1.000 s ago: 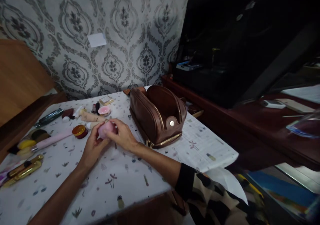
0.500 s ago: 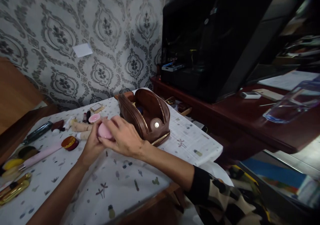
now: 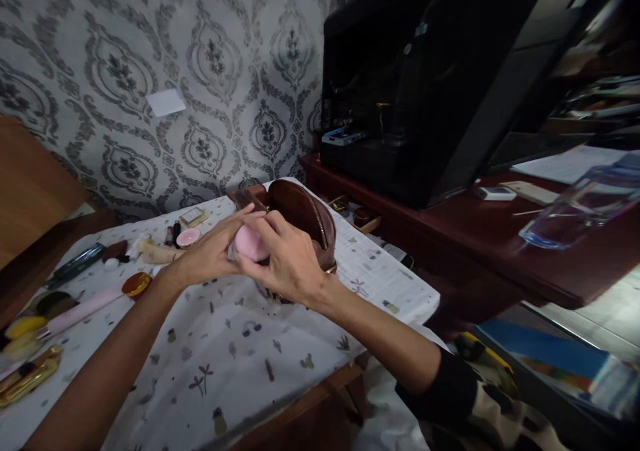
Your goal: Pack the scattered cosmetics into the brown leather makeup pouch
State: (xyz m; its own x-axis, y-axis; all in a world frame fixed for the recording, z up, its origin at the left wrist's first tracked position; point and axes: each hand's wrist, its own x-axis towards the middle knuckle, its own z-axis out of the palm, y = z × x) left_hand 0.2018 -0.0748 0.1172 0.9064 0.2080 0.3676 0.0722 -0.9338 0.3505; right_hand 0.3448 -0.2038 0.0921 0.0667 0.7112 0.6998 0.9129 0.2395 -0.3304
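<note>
Both hands are closed around a small, smooth, rounded pink object (image 3: 250,243), whose exact kind I cannot make out. My left hand (image 3: 213,247) grips its left side, and my right hand (image 3: 290,257) has its fingers and thumb on the right and upper side. Just behind the hands stands an unzipped brown leather pouch (image 3: 327,241), its front partly covered by my right hand. Left of the hands lie a pink round pot (image 3: 189,238) and a beige tube (image 3: 159,255), part of which the left wrist hides.
Makeup lies on the left of the patterned white cloth (image 3: 250,371): an amber-lidded jar (image 3: 137,285), a pink-handled brush (image 3: 83,311), a gold tube (image 3: 33,375), a dark bottle (image 3: 76,265). A dark red desk (image 3: 480,251) with a black screen (image 3: 400,91) stands right.
Both hands have moved right with the pink object, from beside the brown pouch to in front of it, so that they now cover more of its front.
</note>
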